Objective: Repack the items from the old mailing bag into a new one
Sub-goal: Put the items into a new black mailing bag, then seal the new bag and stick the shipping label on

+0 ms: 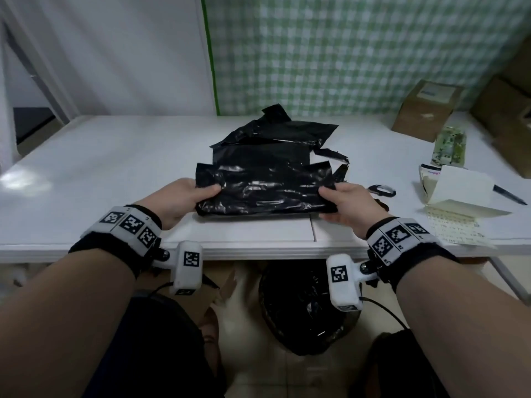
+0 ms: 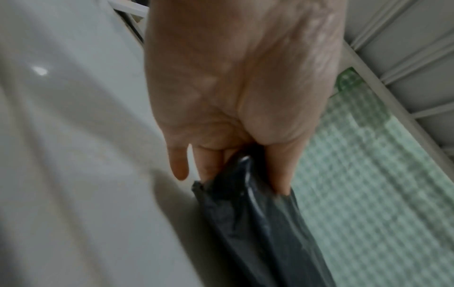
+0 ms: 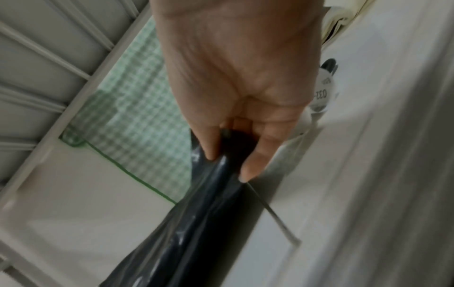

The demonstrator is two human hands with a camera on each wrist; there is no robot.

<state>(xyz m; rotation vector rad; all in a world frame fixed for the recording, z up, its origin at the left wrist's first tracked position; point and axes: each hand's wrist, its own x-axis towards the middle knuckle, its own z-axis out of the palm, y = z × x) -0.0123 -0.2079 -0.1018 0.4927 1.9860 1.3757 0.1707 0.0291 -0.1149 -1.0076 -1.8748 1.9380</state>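
A glossy black mailing bag [image 1: 264, 191] lies at the near middle of the white table [image 1: 100, 156]. My left hand [image 1: 186, 198] pinches its left edge, thumb on top, fingers under. My right hand [image 1: 342, 201] pinches its right edge the same way. In the left wrist view the left hand [image 2: 236, 159] holds the bag [image 2: 260, 233] between thumb and fingers; in the right wrist view the right hand [image 3: 236, 147] does likewise on the bag [image 3: 196, 223]. Behind it lies a torn, crumpled black bag [image 1: 275, 136]. What is inside the held bag is hidden.
At the right of the table lie scissors [image 1: 382, 191], an open notebook [image 1: 457, 191] with a pen [image 1: 510, 194], a printed green packet [image 1: 449, 146] and cardboard boxes [image 1: 428, 110]. A bin lined with black plastic [image 1: 304, 308] stands under the table's near edge.
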